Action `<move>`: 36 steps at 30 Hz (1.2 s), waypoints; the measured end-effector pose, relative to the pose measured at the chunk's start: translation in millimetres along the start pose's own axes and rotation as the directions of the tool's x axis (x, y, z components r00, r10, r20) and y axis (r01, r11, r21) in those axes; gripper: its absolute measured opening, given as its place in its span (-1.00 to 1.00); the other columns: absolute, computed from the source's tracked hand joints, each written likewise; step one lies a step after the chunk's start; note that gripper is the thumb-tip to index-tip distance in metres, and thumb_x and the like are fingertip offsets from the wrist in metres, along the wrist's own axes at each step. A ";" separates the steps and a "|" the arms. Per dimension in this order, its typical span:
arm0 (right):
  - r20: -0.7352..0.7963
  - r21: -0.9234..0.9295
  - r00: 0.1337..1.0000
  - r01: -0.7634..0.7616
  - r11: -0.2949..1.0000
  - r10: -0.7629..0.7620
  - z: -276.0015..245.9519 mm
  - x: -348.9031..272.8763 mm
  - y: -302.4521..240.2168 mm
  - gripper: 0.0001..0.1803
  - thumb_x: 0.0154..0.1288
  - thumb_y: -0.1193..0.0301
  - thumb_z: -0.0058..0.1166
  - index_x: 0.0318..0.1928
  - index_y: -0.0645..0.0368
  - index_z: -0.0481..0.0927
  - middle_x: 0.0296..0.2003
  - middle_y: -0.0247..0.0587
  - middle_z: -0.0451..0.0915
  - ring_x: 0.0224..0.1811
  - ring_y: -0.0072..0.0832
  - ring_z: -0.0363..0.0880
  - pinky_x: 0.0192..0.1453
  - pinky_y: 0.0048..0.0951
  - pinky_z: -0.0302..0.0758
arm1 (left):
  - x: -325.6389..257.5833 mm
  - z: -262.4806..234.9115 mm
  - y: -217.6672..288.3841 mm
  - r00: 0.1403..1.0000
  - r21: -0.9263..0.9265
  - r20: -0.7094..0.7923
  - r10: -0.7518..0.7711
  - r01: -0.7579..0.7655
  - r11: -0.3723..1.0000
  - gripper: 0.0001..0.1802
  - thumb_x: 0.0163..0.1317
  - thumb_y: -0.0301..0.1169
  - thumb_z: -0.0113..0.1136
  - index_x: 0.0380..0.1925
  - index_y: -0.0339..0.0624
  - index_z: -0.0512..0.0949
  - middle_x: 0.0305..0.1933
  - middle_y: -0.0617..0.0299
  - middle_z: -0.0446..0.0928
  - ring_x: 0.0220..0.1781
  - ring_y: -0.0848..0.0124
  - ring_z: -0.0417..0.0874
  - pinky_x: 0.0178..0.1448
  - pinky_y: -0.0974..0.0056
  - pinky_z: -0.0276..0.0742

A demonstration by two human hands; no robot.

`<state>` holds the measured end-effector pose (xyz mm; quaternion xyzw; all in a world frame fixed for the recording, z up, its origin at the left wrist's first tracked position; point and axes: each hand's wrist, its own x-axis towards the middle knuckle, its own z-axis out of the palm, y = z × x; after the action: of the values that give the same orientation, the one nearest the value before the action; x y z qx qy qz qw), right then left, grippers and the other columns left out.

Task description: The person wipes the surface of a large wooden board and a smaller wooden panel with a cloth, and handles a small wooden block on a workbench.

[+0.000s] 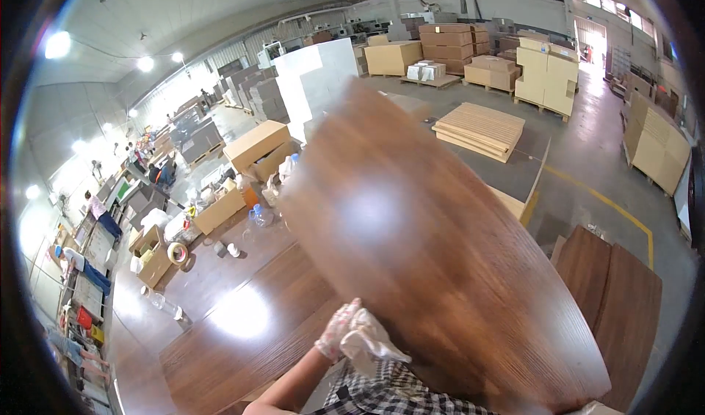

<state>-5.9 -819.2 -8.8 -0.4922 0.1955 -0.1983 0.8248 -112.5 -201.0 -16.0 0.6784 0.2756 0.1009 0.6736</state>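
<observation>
Head view: a large dark-brown wood panel (433, 246) with rounded edges is tilted up in front of the person, its glossy face catching a blurred glare and filling the middle of the picture. The left hand (341, 330), in a thin translucent glove, touches the panel's lower left edge; a loose crumpled bit of white cloth or glove (371, 341) sits just beside it against the wood. Whether this grip is closed around the edge or only pressed flat on it cannot be told. The right hand is out of sight. Below the panel lies the bench (235, 327), a brown wood-grain surface; the panel's lower end stands over its near right corner. At the far left edge rests a roll of tape (177, 253), with cardboard boxes (257, 147) beyond.
</observation>
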 end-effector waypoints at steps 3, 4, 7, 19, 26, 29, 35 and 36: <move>-0.216 0.117 0.965 -0.127 0.985 0.150 -65.5 36.0 9.4 -0.37 0.31 -0.04 -0.10 0.17 0.19 0.37 0.03 0.01 0.45 -0.06 -0.12 0.43 0.05 -0.20 0.39 | 10.6 74.6 58.7 1.000 -0.246 -0.007 0.010 -0.011 0.969 -0.76 0.38 -0.22 0.01 -0.27 -0.13 0.54 -0.42 0.39 0.53 -0.41 0.59 0.51 -0.32 0.40 0.52; -0.433 -0.134 0.895 0.049 0.990 -0.103 -78.3 47.4 27.7 -0.26 0.23 -0.13 -0.06 0.22 0.16 0.33 0.07 -0.04 0.43 0.03 -0.13 0.39 0.13 -0.10 0.35 | 34.6 79.4 26.7 0.937 0.134 0.041 0.347 -0.349 0.928 -0.76 0.40 -0.22 -0.02 -0.29 -0.11 0.54 -0.42 0.40 0.52 -0.41 0.61 0.51 -0.34 0.42 0.50; -0.589 -0.320 0.757 0.101 0.942 -0.281 -97.4 56.1 38.6 -0.15 0.17 -0.24 -0.09 0.29 0.12 0.27 0.15 -0.08 0.38 0.17 -0.11 0.32 0.23 0.03 0.25 | 86.6 120.9 19.9 0.980 -0.133 0.196 0.031 -0.004 0.991 -0.73 0.41 -0.27 -0.05 -0.14 -0.24 0.51 -0.27 0.29 0.55 -0.25 0.49 0.56 -0.17 0.40 0.53; -0.572 0.054 0.782 -0.265 0.963 0.247 -41.8 12.5 -13.2 -0.15 0.25 -0.28 -0.38 0.32 0.08 0.23 0.28 -0.10 0.25 0.31 -0.11 0.18 0.35 0.03 0.09 | 236.0 272.7 46.7 0.720 -0.458 0.689 -0.083 0.521 0.720 -0.80 0.39 -0.37 -0.05 -0.19 -0.25 0.49 -0.17 0.20 0.55 -0.09 0.38 0.60 0.01 0.31 0.57; -0.684 0.001 0.703 -0.266 0.964 0.195 -17.7 19.5 -9.1 -0.21 0.29 -0.22 -0.31 0.29 0.11 0.28 0.22 -0.14 0.31 0.25 -0.19 0.24 0.32 -0.10 0.15 | 265.5 335.7 98.1 0.619 -0.261 0.731 -0.287 0.643 0.720 -0.77 0.37 -0.21 0.04 -0.33 -0.12 0.51 -0.37 0.38 0.52 -0.34 0.57 0.55 -0.28 0.40 0.53; -0.734 0.010 0.655 -0.254 0.967 0.180 -30.8 21.2 0.0 -0.24 0.30 -0.19 -0.28 0.27 0.13 0.30 0.19 -0.17 0.34 0.23 -0.23 0.27 0.31 -0.16 0.18 | 291.8 361.5 71.1 0.520 -0.224 0.817 -0.248 0.683 0.696 -0.78 0.34 -0.21 0.07 -0.24 -0.12 0.52 -0.32 0.28 0.54 -0.27 0.39 0.59 -0.14 0.21 0.58; -0.878 0.090 0.457 -0.132 0.987 0.141 -109.4 -30.4 35.7 -0.29 0.33 -0.14 -0.22 0.24 0.16 0.34 0.14 -0.21 0.39 0.18 -0.31 0.32 0.29 -0.28 0.23 | 306.2 416.5 80.6 0.170 -0.080 0.959 -0.227 0.931 0.357 -0.69 0.29 -0.18 -0.03 -0.43 -0.20 0.46 -0.44 0.02 0.52 -0.30 0.07 0.56 -0.07 -0.03 0.52; -0.897 0.114 0.415 -0.107 0.988 0.149 -119.0 -36.7 45.1 -0.30 0.34 -0.13 -0.21 0.23 0.16 0.35 0.13 -0.21 0.40 0.17 -0.32 0.33 0.28 -0.30 0.23 | 310.3 427.2 75.6 0.364 -0.134 0.782 -0.506 0.891 0.433 -0.67 0.30 -0.16 -0.03 -0.45 -0.20 0.47 -0.48 0.01 0.52 -0.35 0.04 0.57 -0.11 -0.04 0.54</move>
<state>-92.5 -867.8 -96.5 -0.2768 0.6394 -0.3713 0.6137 379.4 -404.9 -46.3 0.2450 0.2618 -0.3773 0.8538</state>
